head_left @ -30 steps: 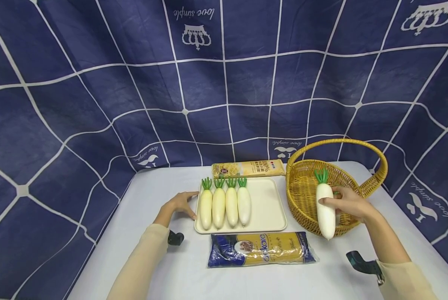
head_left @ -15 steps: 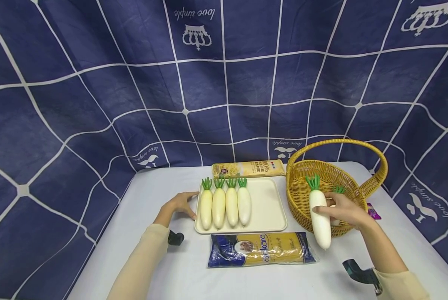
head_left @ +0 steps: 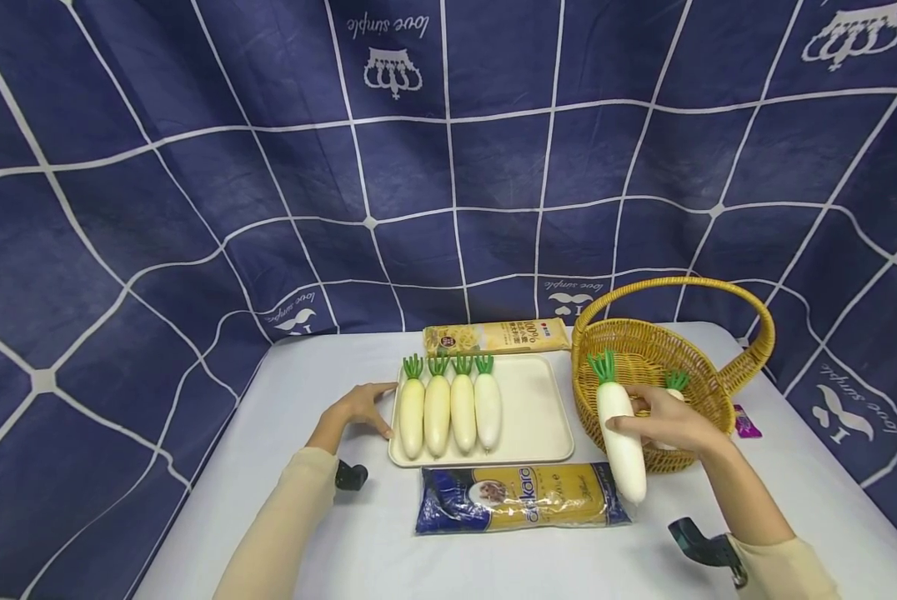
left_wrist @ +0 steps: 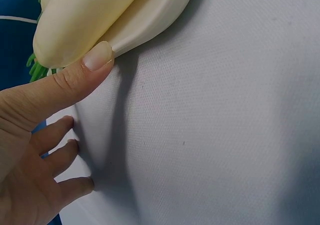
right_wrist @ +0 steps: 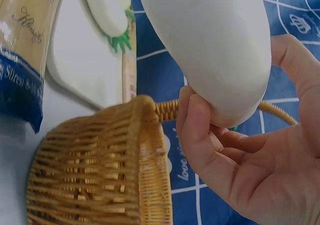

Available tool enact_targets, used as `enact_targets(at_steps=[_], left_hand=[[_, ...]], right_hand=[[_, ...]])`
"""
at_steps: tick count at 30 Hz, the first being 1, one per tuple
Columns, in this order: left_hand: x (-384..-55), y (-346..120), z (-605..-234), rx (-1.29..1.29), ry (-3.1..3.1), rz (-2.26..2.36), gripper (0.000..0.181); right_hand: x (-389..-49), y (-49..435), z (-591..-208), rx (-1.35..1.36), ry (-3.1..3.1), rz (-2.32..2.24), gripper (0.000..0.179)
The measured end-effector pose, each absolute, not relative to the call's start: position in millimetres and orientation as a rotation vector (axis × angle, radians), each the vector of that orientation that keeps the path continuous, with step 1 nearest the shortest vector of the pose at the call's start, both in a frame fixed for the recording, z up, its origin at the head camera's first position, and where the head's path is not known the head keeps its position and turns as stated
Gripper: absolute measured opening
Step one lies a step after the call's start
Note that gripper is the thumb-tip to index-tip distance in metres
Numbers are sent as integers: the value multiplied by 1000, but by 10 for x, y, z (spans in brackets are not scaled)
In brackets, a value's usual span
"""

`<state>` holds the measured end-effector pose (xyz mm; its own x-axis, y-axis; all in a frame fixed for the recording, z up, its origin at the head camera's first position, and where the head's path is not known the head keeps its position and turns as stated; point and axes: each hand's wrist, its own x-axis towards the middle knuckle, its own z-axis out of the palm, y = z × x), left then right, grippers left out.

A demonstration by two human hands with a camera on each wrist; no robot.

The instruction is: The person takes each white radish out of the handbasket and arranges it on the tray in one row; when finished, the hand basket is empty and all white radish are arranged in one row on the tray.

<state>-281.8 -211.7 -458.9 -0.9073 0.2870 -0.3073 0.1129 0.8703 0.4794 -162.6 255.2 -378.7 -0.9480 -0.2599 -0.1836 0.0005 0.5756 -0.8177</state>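
Note:
A white radish point(head_left: 619, 442) with green leaves is gripped by my right hand point(head_left: 662, 421), held tilted over the front left rim of the wicker basket point(head_left: 594, 408). In the right wrist view, the thumb and fingertips point(right_wrist: 198, 116) pinch the radish point(right_wrist: 215, 45). Several radishes lie side by side on the left half of a cream tray point(head_left: 534, 408), leaves away from me. My left hand point(head_left: 360, 408) is at the tray's left edge. Its thumb touches the rim in the left wrist view, with the other fingers point(left_wrist: 57, 135) spread loosely beside it. Another radish point(head_left: 674, 396) is partly visible in the basket.
A blue and yellow pasta packet point(head_left: 523, 498) lies in front of the tray. Behind the tray is a yellow noodle packet point(head_left: 497, 337). The basket's tall handle point(head_left: 674, 285) arches up at the right. A small purple packet point(head_left: 746, 422) sits beside the basket.
My right hand has carried the radish leftward, from over the basket's middle to its left front side. The radish inside the basket and the purple packet have come into view. The left hand stays put.

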Motion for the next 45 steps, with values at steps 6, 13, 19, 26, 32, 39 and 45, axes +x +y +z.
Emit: enact_targets(at_steps=[6, 13, 19, 26, 32, 39, 45], left_hand=[[-2823, -2121, -4601, 295, 2665, 643, 106], [-2811, -2127, -4615, 306, 2668, 648, 105], [-2814, -2133, -4627, 317, 2676, 646, 105], [-2815, -2131, -4622, 315, 2677, 639, 105], [-2809, -2130, -4595, 304, 2678, 643, 105], [-2824, -2133, -4581, 304, 2683, 646, 104], [-2817, -2123, -4577, 298, 2678, 650, 105]], right_hand=[[-1671, 2419, -3802, -294, 2510, -1313, 72], [-1754, 2259, -3781, -302, 2504, -1327, 73], [-1903, 2129, -3789, -300, 2518, -1288, 77], [-2081, 1945, -3793, -308, 2478, -1329, 76], [-2261, 1789, -3784, -300, 2488, -1322, 73], [-2464, 1620, -3848, -251, 2443, -1374, 75], [-2615, 1508, -3984, -162, 2415, -1373, 75]])
